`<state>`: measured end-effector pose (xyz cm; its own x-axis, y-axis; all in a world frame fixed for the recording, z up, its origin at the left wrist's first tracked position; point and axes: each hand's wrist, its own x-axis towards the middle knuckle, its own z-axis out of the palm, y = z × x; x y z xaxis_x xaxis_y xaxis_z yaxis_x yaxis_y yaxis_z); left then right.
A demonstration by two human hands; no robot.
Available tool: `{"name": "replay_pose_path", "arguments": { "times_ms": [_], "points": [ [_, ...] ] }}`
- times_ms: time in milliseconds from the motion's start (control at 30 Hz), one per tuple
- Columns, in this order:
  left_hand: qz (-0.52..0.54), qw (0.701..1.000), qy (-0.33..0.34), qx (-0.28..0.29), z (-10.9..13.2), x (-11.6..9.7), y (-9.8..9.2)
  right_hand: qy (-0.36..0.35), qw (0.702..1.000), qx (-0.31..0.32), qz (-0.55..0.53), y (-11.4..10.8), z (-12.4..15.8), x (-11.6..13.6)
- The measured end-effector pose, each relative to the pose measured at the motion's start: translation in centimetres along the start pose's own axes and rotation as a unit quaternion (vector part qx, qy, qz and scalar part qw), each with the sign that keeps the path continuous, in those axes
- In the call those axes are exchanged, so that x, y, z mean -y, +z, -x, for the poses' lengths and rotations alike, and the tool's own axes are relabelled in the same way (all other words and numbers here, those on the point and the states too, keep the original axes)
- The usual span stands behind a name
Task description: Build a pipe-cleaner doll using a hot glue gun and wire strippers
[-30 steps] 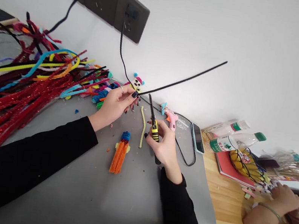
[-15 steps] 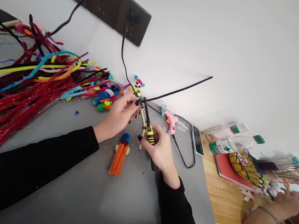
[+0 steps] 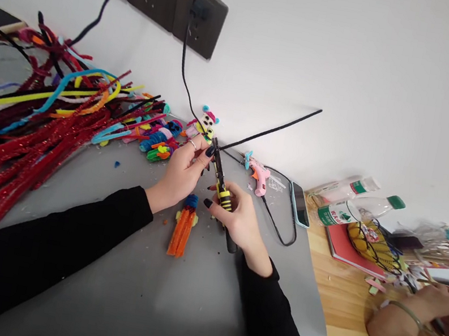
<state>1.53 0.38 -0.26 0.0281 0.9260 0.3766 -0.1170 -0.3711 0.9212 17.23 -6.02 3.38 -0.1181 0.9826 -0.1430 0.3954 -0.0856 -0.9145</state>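
My left hand (image 3: 186,170) is closed in a pinch on one end of a black pipe cleaner (image 3: 274,130), whose long free part slants up to the right. My right hand (image 3: 240,216) is wrapped round the yellow-and-black handles of a pair of pliers (image 3: 223,196). Their dark jaws meet the pipe cleaner right beside my left fingertips; whether they are closed on it I cannot tell. Below the hands an orange pipe-cleaner figure (image 3: 181,232) with a blue top lies on the grey table (image 3: 110,286).
Loose pipe cleaners (image 3: 51,145) spread over the left side. Small finished figures (image 3: 160,140) stand near the wall. A pink glue gun (image 3: 258,178) with its cord and a phone (image 3: 299,203) lie on the right. Beyond are bottles (image 3: 340,212), a basket (image 3: 371,244) and another person's arms (image 3: 405,321).
The view has shifted slightly. The pliers and both hands stay together at the pipe cleaner, its free end a little higher. A pale strip behind the pliers is now hidden.
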Motion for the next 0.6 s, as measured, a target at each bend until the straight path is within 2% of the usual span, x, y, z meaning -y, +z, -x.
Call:
{"name": "replay_pose_path", "arguments": {
  "times_ms": [167,600],
  "points": [
    [-0.014,1.000,-0.001,0.009,-0.06,-0.07,-0.20,0.016,0.999,0.014,-0.031,0.20,0.07,0.22],
    [-0.006,1.000,0.000,0.028,-0.07,-0.47,-0.43,0.002,1.000,0.007,-0.030,0.29,0.10,0.21]
  ]
}}
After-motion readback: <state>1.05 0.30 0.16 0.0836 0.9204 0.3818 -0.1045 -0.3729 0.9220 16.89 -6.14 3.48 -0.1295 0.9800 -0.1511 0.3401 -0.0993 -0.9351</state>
